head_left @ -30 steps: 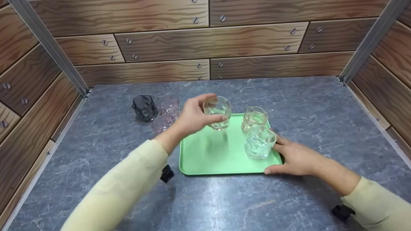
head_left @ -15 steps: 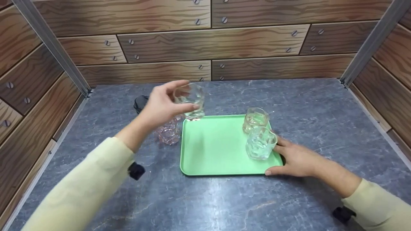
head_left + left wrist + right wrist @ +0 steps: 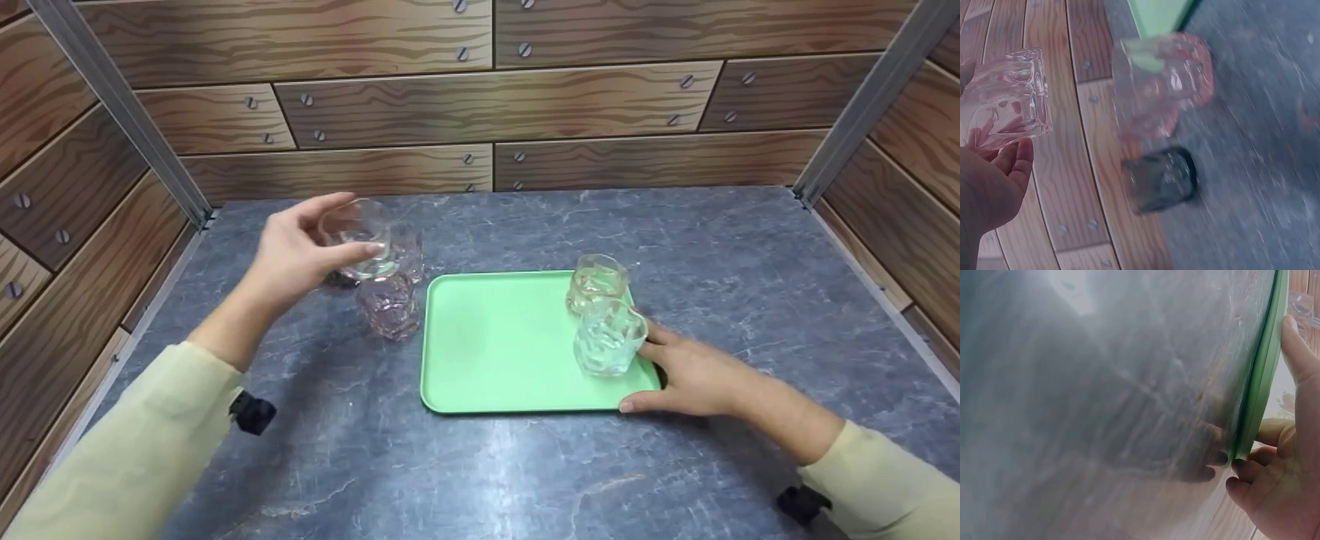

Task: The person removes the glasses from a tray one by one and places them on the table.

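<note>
Head view. The left hand [image 3: 296, 251] holds a clear faceted drinking glass [image 3: 358, 238] in the air over the left part of the grey marbled surface [image 3: 480, 465], its grip pinching the glass between thumb on the far side and fingers on the near side. Just below and to the right of it stand two pink faceted glasses [image 3: 390, 304], touching or nearly touching each other; a dark smoky glass [image 3: 341, 279] is mostly hidden behind the hand. A light green rectangular plastic tray [image 3: 495, 345] lies flat at the middle of the surface. On its right part stand two more clear glasses — an amber-tinted faceted glass [image 3: 595, 281] at the far corner and a colourless faceted glass [image 3: 609, 337] just in front of it. The right hand [image 3: 694, 375] rests at the tray's right edge, thumb along the near corner, fingers curled at the rim beside the colourless glass.

Left wrist view. The clear glass [image 3: 1008, 98] lies in the fingers [image 3: 1013, 163] of the left hand, apart from the pink glasses [image 3: 1162, 84] and the dark glass [image 3: 1159, 179] — both blurred.

Right wrist view. The right hand's fingers [image 3: 1252, 469] curl at the tray's rim [image 3: 1261, 382], the thumb lying along it; the grip is closed on the edge.
</note>
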The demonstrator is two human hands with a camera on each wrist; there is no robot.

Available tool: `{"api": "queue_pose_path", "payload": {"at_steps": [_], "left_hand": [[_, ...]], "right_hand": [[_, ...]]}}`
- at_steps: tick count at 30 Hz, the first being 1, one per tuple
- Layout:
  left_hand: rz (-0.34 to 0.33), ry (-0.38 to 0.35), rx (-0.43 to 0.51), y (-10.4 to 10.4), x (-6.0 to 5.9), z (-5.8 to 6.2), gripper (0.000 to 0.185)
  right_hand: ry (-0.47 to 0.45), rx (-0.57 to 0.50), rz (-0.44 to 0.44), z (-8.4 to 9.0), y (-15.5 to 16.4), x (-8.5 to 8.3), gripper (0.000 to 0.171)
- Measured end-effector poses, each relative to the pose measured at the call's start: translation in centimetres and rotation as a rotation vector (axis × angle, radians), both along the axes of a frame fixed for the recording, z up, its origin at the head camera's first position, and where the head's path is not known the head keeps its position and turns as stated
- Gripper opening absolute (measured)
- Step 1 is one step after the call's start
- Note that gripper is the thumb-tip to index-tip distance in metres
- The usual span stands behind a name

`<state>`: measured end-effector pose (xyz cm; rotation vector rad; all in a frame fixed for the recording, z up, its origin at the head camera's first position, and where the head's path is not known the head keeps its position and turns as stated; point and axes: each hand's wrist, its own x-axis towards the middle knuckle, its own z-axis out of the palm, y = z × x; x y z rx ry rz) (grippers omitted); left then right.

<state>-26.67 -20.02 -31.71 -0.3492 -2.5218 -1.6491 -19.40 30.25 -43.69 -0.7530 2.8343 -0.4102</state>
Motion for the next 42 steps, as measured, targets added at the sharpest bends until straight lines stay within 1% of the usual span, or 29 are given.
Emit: {"api": "queue_pose_path", "payload": {"at_steps": [3,8,11,19,23,29,32,35,42], "left_hand": [[0.041,-0.002,-0.024,-1.4,0.0,-0.4,0.083],[0.087,-0.004,-0.043,-3.6,-0.1,-1.4,0.084],[0.105,-0.006,-0.048,-4.7,-0.2,-2.1,0.084],[0.133,-0.059,-0.051,-6.4,-0.3,-4.2,0.083],[0.145,-0.073,-0.076,-7.0,-0.4,-5.6,0.084],[0.146,-0.095,-0.080,-7.6,-0.4,-7.5,0.085],[0.151,-0.094,-0.101,-7.6,-0.4,-8.4,0.085],[0.155,-0.098,-0.119,-7.6,-0.4,-9.0,0.086],[0.149,-0.111,-0.109,-7.4,-0.3,-9.7,0.084]], "right_hand": [[-0.006,0.007,-0.005,0.0,0.0,0.0,0.110],[-0.005,0.010,-0.009,-0.1,0.0,0.0,0.112],[-0.011,0.014,-0.016,-0.1,0.1,0.1,0.113],[-0.011,0.020,-0.016,-0.1,0.1,0.1,0.112],[-0.012,0.020,-0.023,0.1,0.0,0.2,0.112],[0.014,-0.017,0.028,0.2,-0.1,0.1,0.105],[0.008,-0.018,0.031,0.1,0.0,0.1,0.105],[0.000,-0.004,0.013,0.1,0.0,0.1,0.107],[-0.006,0.019,-0.013,-0.1,0.0,0.1,0.112]]}}
